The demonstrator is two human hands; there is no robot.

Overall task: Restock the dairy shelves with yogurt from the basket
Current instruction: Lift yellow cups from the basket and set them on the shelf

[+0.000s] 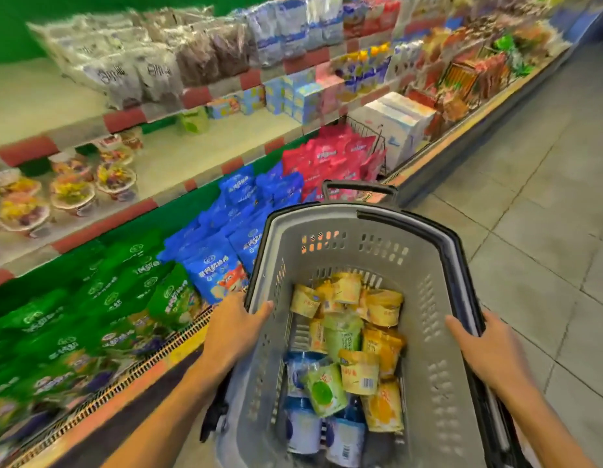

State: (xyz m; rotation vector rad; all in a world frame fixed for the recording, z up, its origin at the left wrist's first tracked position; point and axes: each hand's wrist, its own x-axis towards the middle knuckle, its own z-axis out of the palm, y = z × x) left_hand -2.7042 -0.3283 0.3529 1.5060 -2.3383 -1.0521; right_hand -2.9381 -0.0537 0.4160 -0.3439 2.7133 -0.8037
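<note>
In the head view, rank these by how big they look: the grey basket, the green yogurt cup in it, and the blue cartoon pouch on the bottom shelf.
1. Grey basket, by far the largest.
2. Blue cartoon pouch.
3. Green yogurt cup, though it looks close to the pouch, so that order is unsure.

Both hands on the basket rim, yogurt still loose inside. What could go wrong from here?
1. Yogurt cups lie jumbled in the basket; tipping it may crush or spill them.
2. Left hand and right hand both hold the rim, so freeing one to pick may unbalance it.
</note>
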